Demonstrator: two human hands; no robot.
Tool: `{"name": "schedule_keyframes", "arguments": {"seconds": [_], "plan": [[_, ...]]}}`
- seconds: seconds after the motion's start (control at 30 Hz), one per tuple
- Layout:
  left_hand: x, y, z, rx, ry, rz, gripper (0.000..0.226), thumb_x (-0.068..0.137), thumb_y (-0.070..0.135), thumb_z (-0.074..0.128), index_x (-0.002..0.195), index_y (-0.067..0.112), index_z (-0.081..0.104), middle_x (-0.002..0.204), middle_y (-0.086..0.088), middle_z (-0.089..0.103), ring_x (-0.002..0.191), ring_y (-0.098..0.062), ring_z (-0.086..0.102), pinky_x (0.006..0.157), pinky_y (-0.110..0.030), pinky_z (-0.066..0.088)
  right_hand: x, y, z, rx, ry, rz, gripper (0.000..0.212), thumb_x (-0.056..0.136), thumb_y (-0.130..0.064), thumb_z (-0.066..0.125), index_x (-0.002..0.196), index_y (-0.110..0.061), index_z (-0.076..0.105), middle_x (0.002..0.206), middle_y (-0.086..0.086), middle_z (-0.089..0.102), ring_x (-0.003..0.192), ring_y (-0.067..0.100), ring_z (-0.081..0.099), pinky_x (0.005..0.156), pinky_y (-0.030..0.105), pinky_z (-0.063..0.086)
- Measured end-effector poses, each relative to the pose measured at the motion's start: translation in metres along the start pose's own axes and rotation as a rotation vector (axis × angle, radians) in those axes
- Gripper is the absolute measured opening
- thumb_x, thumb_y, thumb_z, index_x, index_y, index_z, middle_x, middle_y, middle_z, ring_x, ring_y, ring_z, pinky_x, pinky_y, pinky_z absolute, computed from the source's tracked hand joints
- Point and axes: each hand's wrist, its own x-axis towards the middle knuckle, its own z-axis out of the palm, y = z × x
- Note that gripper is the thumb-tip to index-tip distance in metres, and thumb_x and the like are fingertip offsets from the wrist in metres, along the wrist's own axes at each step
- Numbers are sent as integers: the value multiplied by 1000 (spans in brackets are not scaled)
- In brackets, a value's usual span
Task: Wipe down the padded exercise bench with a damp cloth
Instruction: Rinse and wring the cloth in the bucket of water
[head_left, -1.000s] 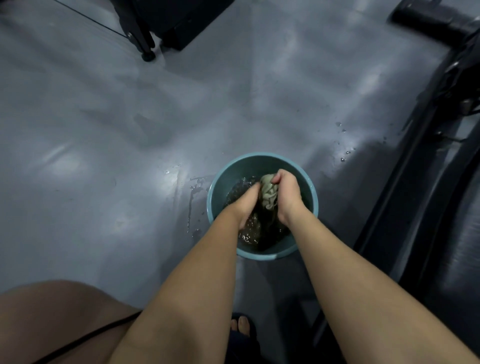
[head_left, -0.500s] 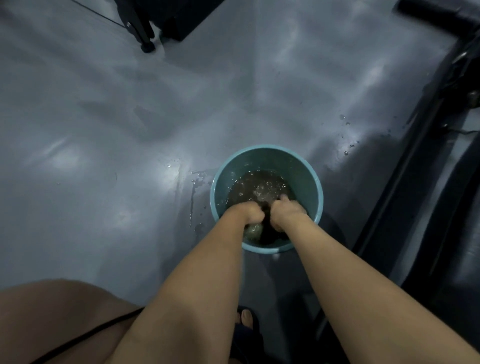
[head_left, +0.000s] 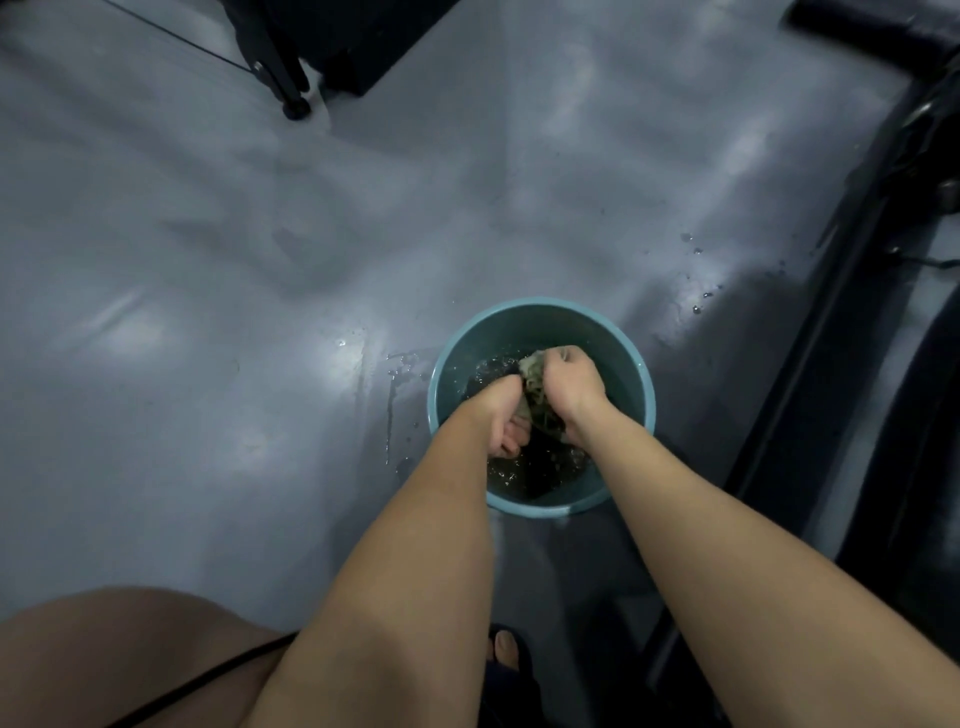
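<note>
Loads of open floor (head_left: 208, 415) left of the bucket (head_left: 519, 322). Black frame (head_left: 810, 415) crowds the right. Stand foot (head_left: 295, 108) sits up top.

Cloth (head_left: 533, 382) lifted back out of water (head_left: 545, 475), left hand (head_left: 501, 415) and right hand (head_left: 570, 382) raised

The bucket (head_left: 521, 332) is teal, its water (head_left: 545, 470) dark and murky. Inside the bucket, the cloth (head_left: 533, 372) is pale grey-green. Around the bucket the floor (head_left: 208, 260) is glossy blue-grey; right of it, a frame (head_left: 810, 389) is black.
</note>
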Motion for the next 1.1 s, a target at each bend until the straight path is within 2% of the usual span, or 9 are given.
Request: {"name": "schedule_keyframes", "arguments": {"seconds": [0.17, 0.23, 0.3, 0.4, 0.53, 0.7, 0.8, 0.97, 1.1], "plan": [[12, -6, -1, 323, 169, 149, 51, 100, 60, 45, 75, 16, 58, 60, -1, 56, 43, -12, 42, 44, -19, 34, 17, 29, -8, -430, 11, -178, 30, 103, -18, 45, 129, -6, 54, 132, 20, 55, 121, 39, 54, 105, 40, 41], [24, -13, -5, 651, 468, 374, 36, 97, 43, 62, 108, 9, 63, 99, -13, 70, 84, -28, 66, 75, -35, 55, 15, 43, -7, -817, -221, -127, 44, 97, -12, 51, 141, -6, 47, 142, 22, 51, 131, 39, 51, 112, 43, 40], [28, -18, -8, 837, 606, 432, 39, 95, 24, 65, 129, 10, 51, 131, -18, 57, 120, -37, 57, 102, -43, 48, 4, 46, -7, -1080, -405, -116, 46, 95, -6, 52, 141, -5, 50, 143, 21, 54, 130, 36, 54, 111, 43, 44], [29, -23, -2, 1124, 517, 428, 58, 92, 10, 62, 145, 25, 43, 149, -16, 38, 138, -40, 41, 114, -49, 38, -9, 42, -8, -1131, -532, -99, 36, 95, -7, 54, 130, -2, 61, 135, 18, 62, 123, 33, 61, 102, 36, 47], [25, -28, 4, 1171, 360, 321, 38, 94, 15, 62, 132, 12, 64, 135, -15, 62, 121, -32, 60, 105, -39, 47, -9, 37, -8, -937, -523, -45, 30, 92, -8, 54, 119, -4, 67, 125, 18, 67, 112, 31, 63, 92, 31, 47], [7, -9, 5, 238, 180, 225, 31, 103, 25, 51, 86, 5, 69, 74, -15, 74, 59, -23, 68, 57, -25, 54, 0, 16, -12, -305, -108, 44, 38, 102, -15, 41, 127, 2, 64, 132, 24, 62, 124, 38, 57, 101, 35, 43], [0, 4, 12, -55, 81, 206, 39, 101, 39, 53, 84, 11, 72, 71, -11, 72, 66, -26, 68, 74, -36, 59, 2, 12, -17, -176, 14, 108, 50, 103, -35, 35, 129, -1, 61, 129, 24, 62, 116, 40, 60, 97, 39, 48], [24, -1, 2, 337, 374, 415, 39, 108, 35, 42, 130, 6, 56, 118, -4, 67, 105, -25, 63, 97, -36, 50, -15, 15, -9, -411, -310, -3, 52, 105, -41, 36, 118, -2, 68, 112, 14, 67, 108, 30, 62, 87, 29, 41], [21, -11, 4, 631, 438, 464, 34, 108, 33, 43, 127, 8, 57, 123, -10, 65, 92, -26, 64, 77, -29, 49, 4, 36, -6, -644, -108, -137, 40, 105, -28, 41, 135, -3, 50, 138, 23, 53, 126, 41, 52, 105, 41, 39]]}}
